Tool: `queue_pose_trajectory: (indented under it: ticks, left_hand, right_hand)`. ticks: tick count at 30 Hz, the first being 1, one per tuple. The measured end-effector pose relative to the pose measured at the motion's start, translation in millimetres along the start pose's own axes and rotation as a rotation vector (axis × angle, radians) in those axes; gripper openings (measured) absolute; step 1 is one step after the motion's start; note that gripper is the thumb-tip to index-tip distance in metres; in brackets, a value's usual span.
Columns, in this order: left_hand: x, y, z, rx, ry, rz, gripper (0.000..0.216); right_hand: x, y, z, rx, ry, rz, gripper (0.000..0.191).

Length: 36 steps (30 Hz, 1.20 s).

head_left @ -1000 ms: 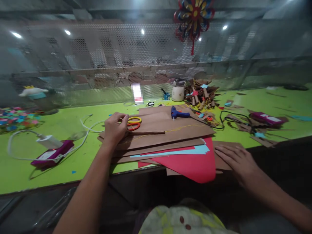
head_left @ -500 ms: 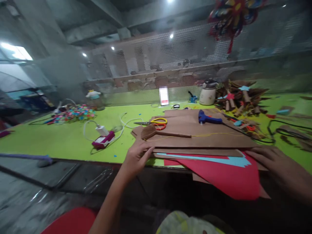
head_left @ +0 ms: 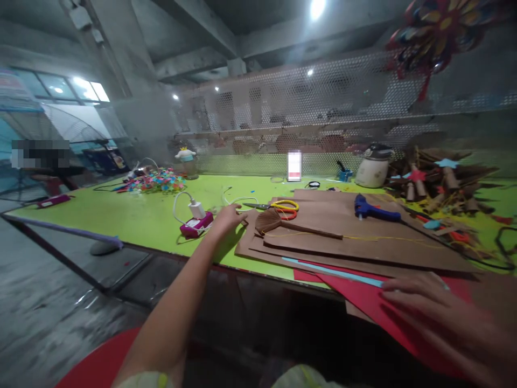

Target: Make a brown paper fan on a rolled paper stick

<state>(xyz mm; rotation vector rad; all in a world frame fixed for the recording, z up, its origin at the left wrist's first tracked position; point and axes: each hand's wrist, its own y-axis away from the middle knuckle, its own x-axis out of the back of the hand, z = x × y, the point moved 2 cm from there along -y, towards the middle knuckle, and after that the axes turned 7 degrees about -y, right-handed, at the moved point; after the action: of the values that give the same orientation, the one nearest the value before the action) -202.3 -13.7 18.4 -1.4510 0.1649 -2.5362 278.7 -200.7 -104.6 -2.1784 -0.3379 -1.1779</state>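
My left hand point(head_left: 228, 222) is at the left edge of a stack of brown paper sheets point(head_left: 319, 215), thumb and fingers apart near its corner. My right hand point(head_left: 440, 307), slightly blurred, lies with fingers stretched over a light blue sheet point(head_left: 335, 271) and red paper point(head_left: 375, 304), which jut from under the stack past the table's front edge. On the stack rest a pleated brown paper fan shape with a stalk point(head_left: 268, 222), scissors point(head_left: 283, 207) with yellow and orange handles, and a blue glue gun point(head_left: 375, 209). A yellow thread point(head_left: 388, 237) trails across it.
Left of the stack is a purple power strip point(head_left: 196, 225) with a white charger point(head_left: 196, 209). Colourful paper pieces point(head_left: 157, 181) are heaped at the far left. Behind stand a phone point(head_left: 294, 165) and a pale jar point(head_left: 374, 168); brown paper pieces point(head_left: 444, 180) pile up at the right.
My left hand has moved from the stack's front edge up to its left edge. My right hand has come inward and forward over the coloured sheets. The view has swung left.
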Motion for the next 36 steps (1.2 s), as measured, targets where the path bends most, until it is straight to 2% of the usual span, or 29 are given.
queue_pose_trajectory:
  ticks: [1,3,5,11,15,18,21,25,29,36]
  left_hand:
    - [-6,-6,0,0.027,0.029,-0.013,0.038]
    - [-15,-14,-3,0.081,0.094,-0.044,0.034]
    - [-19,-18,-7,0.123,0.152,-0.068,0.026]
    - [-19,-19,-21,0.184,0.207,-0.035,0.006]
    - [-10,-17,-25,0.205,0.155,0.070,0.006]
    - [9,-13,-24,0.205,0.057,0.241,0.010]
    - [37,-5,-20,0.155,-0.041,0.440,0.008]
    - [67,4,-13,0.079,-0.096,0.551,0.012]
    - [74,2,-10,0.049,-0.072,0.564,0.015]
    - [48,-7,-20,0.148,-0.042,0.398,0.030]
  right_hand:
    - [5,-35,-30,0.033,-0.022,-0.079,0.038]
    - [15,-85,-76,0.155,-0.050,-0.047,0.032]
    - [19,-107,-95,0.163,-0.056,-0.034,0.029]
    - [12,-105,-92,0.063,-0.066,-0.134,0.023]
    - [11,-116,-102,0.012,-0.124,-0.228,0.022]
    - [10,-121,-108,-0.009,-0.158,-0.260,0.022]
    - [10,-122,-107,-0.008,-0.162,-0.234,0.024]
    - [12,-126,-102,0.070,-0.149,-0.151,0.026]
    - [15,-132,-99,0.140,-0.136,-0.118,0.025]
    - [12,-133,-94,0.128,-0.159,-0.112,0.024]
